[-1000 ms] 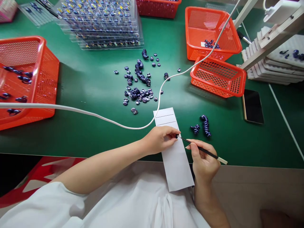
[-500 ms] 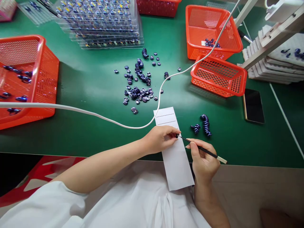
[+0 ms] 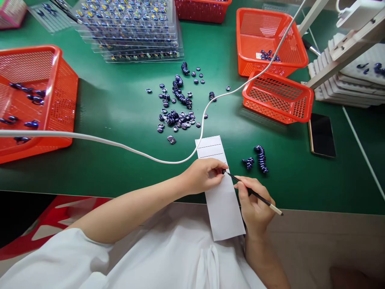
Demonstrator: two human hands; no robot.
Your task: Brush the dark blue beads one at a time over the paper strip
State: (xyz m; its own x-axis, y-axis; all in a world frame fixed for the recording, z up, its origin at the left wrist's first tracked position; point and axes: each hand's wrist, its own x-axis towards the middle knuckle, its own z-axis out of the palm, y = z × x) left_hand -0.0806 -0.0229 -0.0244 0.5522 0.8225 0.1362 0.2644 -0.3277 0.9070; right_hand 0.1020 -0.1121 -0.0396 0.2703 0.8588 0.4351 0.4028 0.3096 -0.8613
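The left hand [image 3: 204, 175] pinches a small dark piece [image 3: 223, 171] above the paper strip [image 3: 225, 200]; just beside it, the right hand [image 3: 255, 202] pinches a slim black tool [image 3: 258, 195], its tip at the piece. Beyond the left hand lie loose dark beads [image 3: 177, 118].

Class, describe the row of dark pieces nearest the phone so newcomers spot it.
On the green table, find the black phone. To its left, beyond the right hand, lies a glossy dark row. It is long and slightly curved, unlike the short clump beside it.
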